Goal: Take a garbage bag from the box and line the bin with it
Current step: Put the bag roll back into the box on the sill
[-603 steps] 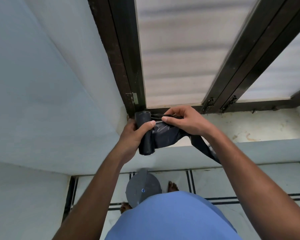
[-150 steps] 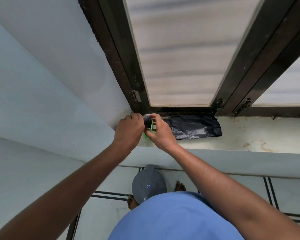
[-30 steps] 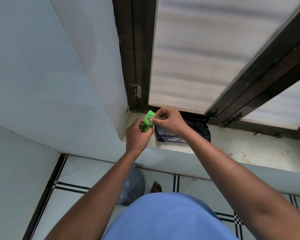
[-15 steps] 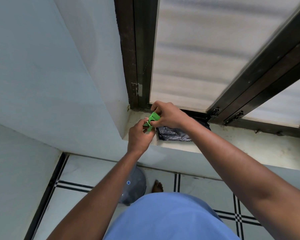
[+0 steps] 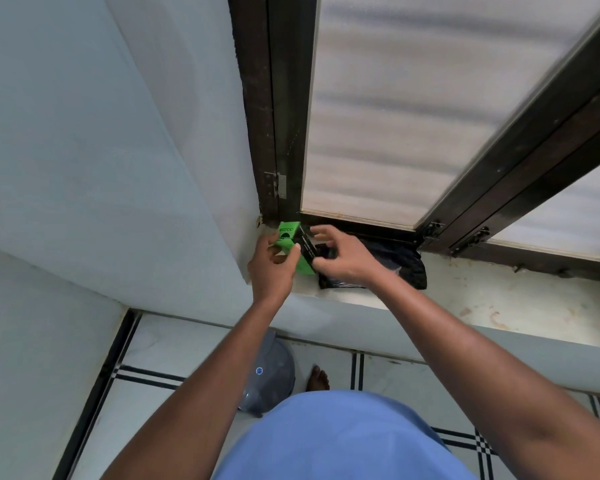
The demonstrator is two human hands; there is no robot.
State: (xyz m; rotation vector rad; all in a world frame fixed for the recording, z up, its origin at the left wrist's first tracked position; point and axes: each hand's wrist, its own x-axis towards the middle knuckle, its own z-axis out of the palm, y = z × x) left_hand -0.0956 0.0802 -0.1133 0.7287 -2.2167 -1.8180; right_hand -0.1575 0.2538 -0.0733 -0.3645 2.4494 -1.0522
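A green and black garbage-bag box stands at the left corner of the windowsill, and my left hand grips its left side. My right hand is beside the box's right face, fingers spread, thumb near its lower edge; I cannot tell if it touches the box. A folded black garbage bag lies flat on the sill behind my right hand, partly hidden by it. The grey bin with its lid on stands on the floor below the sill, partly covered by my left forearm.
The windowsill runs to the right, stained. Dark window frames with frosted panes rise behind it. A pale wall closes the left side. My bare foot is on the tiled floor beside the bin.
The green box, small and folded between both hands a second ago, now stands upright as a full box in my left hand. My right hand has let go and spread its fingers.
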